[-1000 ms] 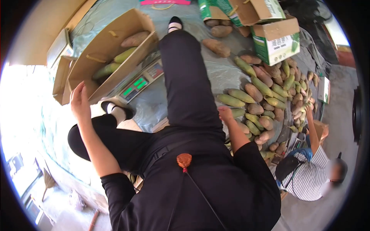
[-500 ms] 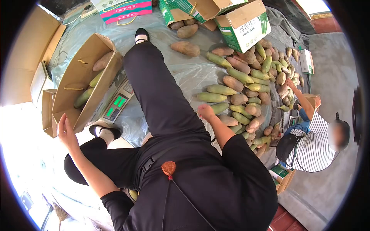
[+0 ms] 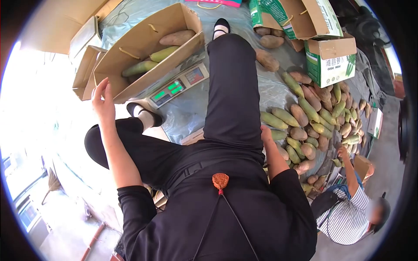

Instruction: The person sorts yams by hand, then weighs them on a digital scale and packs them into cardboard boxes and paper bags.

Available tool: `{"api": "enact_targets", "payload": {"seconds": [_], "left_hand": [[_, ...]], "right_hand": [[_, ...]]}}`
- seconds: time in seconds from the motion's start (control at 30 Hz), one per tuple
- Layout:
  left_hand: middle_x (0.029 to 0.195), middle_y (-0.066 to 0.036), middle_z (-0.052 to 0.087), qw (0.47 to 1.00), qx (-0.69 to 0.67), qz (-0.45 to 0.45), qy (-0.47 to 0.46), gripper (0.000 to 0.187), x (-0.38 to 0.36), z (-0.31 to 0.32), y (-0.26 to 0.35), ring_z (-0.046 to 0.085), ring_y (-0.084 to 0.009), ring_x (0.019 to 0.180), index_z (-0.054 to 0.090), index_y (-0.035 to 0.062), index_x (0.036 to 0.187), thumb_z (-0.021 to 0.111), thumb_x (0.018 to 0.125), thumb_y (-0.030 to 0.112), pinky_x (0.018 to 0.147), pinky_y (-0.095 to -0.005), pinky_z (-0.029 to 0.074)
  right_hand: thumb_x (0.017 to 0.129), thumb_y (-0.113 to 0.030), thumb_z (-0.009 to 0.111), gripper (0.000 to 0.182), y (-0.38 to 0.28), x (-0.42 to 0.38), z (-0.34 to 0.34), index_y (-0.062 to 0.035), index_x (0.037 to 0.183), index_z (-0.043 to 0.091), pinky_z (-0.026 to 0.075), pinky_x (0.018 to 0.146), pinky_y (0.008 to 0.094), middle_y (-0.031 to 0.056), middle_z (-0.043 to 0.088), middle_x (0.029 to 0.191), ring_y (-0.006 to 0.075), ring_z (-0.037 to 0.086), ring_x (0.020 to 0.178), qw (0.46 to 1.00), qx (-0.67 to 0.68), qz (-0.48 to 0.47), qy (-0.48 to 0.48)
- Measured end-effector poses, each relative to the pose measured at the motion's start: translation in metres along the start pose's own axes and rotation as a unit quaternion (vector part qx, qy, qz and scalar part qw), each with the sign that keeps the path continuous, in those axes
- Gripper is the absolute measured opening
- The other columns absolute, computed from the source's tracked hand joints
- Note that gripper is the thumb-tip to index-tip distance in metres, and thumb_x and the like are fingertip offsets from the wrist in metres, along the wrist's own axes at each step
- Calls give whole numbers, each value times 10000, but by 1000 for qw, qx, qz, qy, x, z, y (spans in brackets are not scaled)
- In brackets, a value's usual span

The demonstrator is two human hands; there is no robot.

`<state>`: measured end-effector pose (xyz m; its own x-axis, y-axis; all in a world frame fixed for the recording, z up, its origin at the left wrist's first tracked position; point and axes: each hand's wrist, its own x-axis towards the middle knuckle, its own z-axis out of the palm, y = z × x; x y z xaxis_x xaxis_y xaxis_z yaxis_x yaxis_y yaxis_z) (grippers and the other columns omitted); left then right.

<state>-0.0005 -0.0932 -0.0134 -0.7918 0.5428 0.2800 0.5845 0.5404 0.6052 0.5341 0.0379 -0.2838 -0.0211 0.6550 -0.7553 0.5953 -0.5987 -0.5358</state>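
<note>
My left hand is raised at the near left corner of a long cardboard box. Its fingers are loosely bent and apart, with the tips right at the box edge. Inside the box lie green radishes and a brownish root. The box rests on a digital scale with a lit green display. Beside my right thigh hangs my right hand, its fingers partly hidden by the trouser leg. Close to it are green radishes from a big heap.
Brown roots lie mixed with radishes on the plastic sheet. Green-and-white cartons stand at the back right. A person in a striped shirt reaches into the heap at right. A broom is at lower left.
The view has swung left, so the box and scale sit nearer the middle. My left hand's fingers have bent more at the box corner. My right hand has drawn in beside my thigh.
</note>
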Motion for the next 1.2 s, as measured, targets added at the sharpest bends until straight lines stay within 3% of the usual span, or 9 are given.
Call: {"api": "enact_targets", "payload": {"seconds": [0.17, 0.23, 0.3, 0.33, 0.37, 0.77, 0.87, 0.97, 1.2], "left_hand": [[978, -60, 636, 1000, 12, 1, 26, 207, -1, -5, -4, 582, -157, 915, 664, 83, 1051, 596, 865, 141, 824, -282, 436], [1005, -54, 631, 999, -12, 22, 25, 220, 3, -1, -28, 575, -154, 937, 659, 105, 1070, 599, 869, 172, 818, -287, 441], [1037, -53, 617, 999, -4, 48, 19, 237, 6, 1, -48, 574, -155, 941, 645, 93, 1099, 600, 871, 143, 783, -299, 473], [1066, -65, 601, 998, -54, 25, 1, 233, 6, 1, -50, 573, -148, 947, 636, 57, 1103, 583, 888, 129, 766, -276, 485], [1096, -78, 578, 999, -41, 25, -4, 234, 6, -1, -49, 571, -144, 954, 627, 28, 1106, 566, 904, 129, 761, -264, 490], [1118, -78, 588, 997, -66, -37, -15, 271, 11, 10, -63, 553, -173, 1035, 626, 51, 1134, 561, 912, 192, 892, -297, 440], [1114, -84, 595, 999, 18, -25, -8, 282, 6, 10, -36, 552, -180, 1046, 621, 53, 1142, 562, 909, 201, 910, -300, 429], [1119, -89, 596, 1000, 17, -21, 1, 278, 6, 13, -37, 553, -192, 1049, 625, 56, 1137, 557, 911, 203, 922, -303, 422], [1128, -88, 591, 999, 45, -19, 6, 283, 6, 15, -42, 556, -193, 1040, 617, 67, 1149, 559, 910, 207, 909, -312, 432]], "right_hand": [[866, -181, 500, 222, -13, -6, 1, -40, 970, 637, 412, 436, 287, 38, 564, 600, 131, 526, 485, 1000, 6, -27, -8], [853, -184, 503, 212, -3, 4, -6, -54, 930, 651, 443, 461, 310, 61, 576, 574, 159, 559, 494, 961, -200, -187, -30], [825, -181, 514, 196, 2, 3, -1, -62, 879, 659, 476, 496, 336, 88, 611, 597, 193, 600, 525, 976, -161, -137, 56], [814, -197, 520, 206, 15, 21, -2, -61, 876, 661, 496, 527, 357, 105, 637, 635, 219, 622, 552, 991, -130, -25, 8], [814, -146, 564, 175, 4, 13, -4, -64, 949, 639, 446, 446, 279, 75, 628, 734, 134, 575, 556, 991, -131, -6, 2], [734, -152, 635, 214, 44, 12, -35, -76, 933, 653, 506, 639, 354, 142, 656, 719, 224, 647, 622, 994, -65, 45, 81], [784, -88, 593, 198, 60, 20, -49, -58, 976, 629, 463, 472, 299, 73, 633, 764, 164, 597, 559, 988, -68, 56, 127], [788, -99, 599, 189, 108, 50, -58, -70, 971, 634, 481, 488, 311, 69, 630, 762, 172, 600, 575, 969, -41, 118, 211], [777, -168, 668, 347, 55, 16, -75, -54, 1090, 571, 515, 538, 349, 112, 621, 930, 238, 620, 765, 923, 99, 244, 280]]}}
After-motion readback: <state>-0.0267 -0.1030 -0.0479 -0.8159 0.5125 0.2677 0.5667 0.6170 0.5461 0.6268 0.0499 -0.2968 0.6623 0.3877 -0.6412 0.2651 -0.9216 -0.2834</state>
